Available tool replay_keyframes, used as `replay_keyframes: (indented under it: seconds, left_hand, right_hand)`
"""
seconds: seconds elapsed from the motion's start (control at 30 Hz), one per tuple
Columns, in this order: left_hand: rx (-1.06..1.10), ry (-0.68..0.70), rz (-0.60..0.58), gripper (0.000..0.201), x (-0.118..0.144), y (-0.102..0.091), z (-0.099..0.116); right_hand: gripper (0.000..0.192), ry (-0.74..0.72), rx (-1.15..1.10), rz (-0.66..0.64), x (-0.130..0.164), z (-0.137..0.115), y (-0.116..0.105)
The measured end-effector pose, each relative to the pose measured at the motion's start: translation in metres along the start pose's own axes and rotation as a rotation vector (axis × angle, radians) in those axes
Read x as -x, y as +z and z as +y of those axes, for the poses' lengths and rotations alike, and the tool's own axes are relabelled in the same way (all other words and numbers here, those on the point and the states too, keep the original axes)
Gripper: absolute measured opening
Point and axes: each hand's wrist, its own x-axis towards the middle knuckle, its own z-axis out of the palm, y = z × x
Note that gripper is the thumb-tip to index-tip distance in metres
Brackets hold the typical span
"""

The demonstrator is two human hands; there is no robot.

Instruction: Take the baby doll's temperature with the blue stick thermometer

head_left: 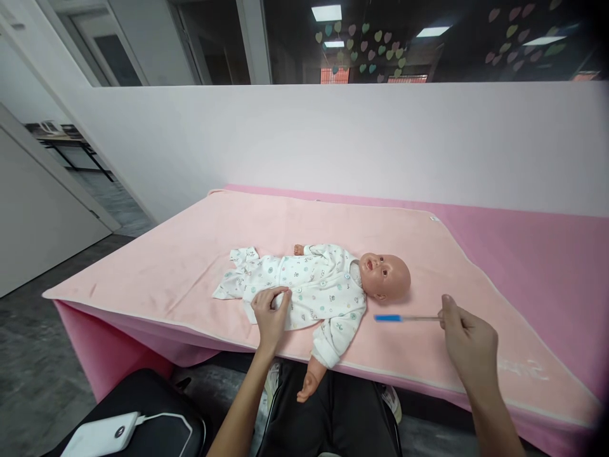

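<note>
A baby doll point(309, 285) lies on its back, its head toward the right, dressed in a white printed outfit with small coloured figures. My left hand point(270, 317) rests at the doll's waist, thumb and index finger pinched together on the doll's clothes point(328, 289). Over the cloth to the right of the doll's head, my right hand point(469, 339) grips a thin, see-through stick with a blue end point(387, 318) that points left toward the doll. What exactly the stick is, I cannot make out. One doll arm hangs over the near edge.
A peach blanket point(190, 254) covers much of the table, over a pink tablecloth point(547, 254). A white wall point(333, 139) stands behind. At lower left, a white power bank point(102, 436) with a cable lies on a black seat point(143, 393). My legs are beneath the near edge.
</note>
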Motion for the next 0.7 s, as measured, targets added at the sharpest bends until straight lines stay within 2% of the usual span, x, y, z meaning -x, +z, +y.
replay_keyframes:
  seconds: [0.07, 0.17, 0.23, 0.3, 0.4, 0.43, 0.57, 0.63, 0.7]
  left_hand:
    - [-0.002, 0.000, 0.002, 0.016, 0.0000, 0.0001, 0.0000]
    - [-0.002, -0.002, 0.005, 0.016, 0.0002, 0.0001, 0.0006]
    - [0.003, -0.001, 0.004, 0.015, 0.0003, 0.0001, 0.0008]
    - [0.007, 0.000, 0.003, 0.014, 0.0003, 0.0001, 0.0007]
    - [0.009, 0.010, 0.005, 0.014, 0.0001, 0.0002, 0.0000]
    - [0.008, 0.014, 0.006, 0.014, 0.0000, 0.0003, -0.0002]
    - [0.009, 0.009, 0.010, 0.015, -0.0002, 0.0000, 0.0000]
    - [0.009, 0.001, 0.008, 0.015, -0.0001, -0.0002, 0.0005]
    - [0.010, -0.001, 0.003, 0.014, 0.0001, -0.0003, 0.0009]
  right_hand:
    - [0.051, -0.001, -0.009, -0.013, 0.0008, 0.0011, 0.0032]
    - [0.051, 0.083, -0.273, -0.154, 0.0009, -0.0020, 0.0055]
    - [0.051, 0.123, -0.348, -0.204, 0.0003, -0.0042, 0.0061]
    - [0.052, 0.118, -0.270, -0.211, -0.0001, -0.0041, 0.0071]
    - [0.053, 0.031, -0.035, -0.087, 0.0010, -0.0009, 0.0089]
    - [0.053, 0.022, -0.011, -0.087, 0.0019, -0.0003, 0.0090]
    - [0.052, 0.117, -0.287, -0.276, 0.0051, -0.0034, 0.0041]
    - [0.052, 0.132, -0.347, -0.253, 0.0054, -0.0055, 0.0009]
    - [0.052, 0.093, -0.225, -0.131, 0.0051, -0.0056, -0.0004]
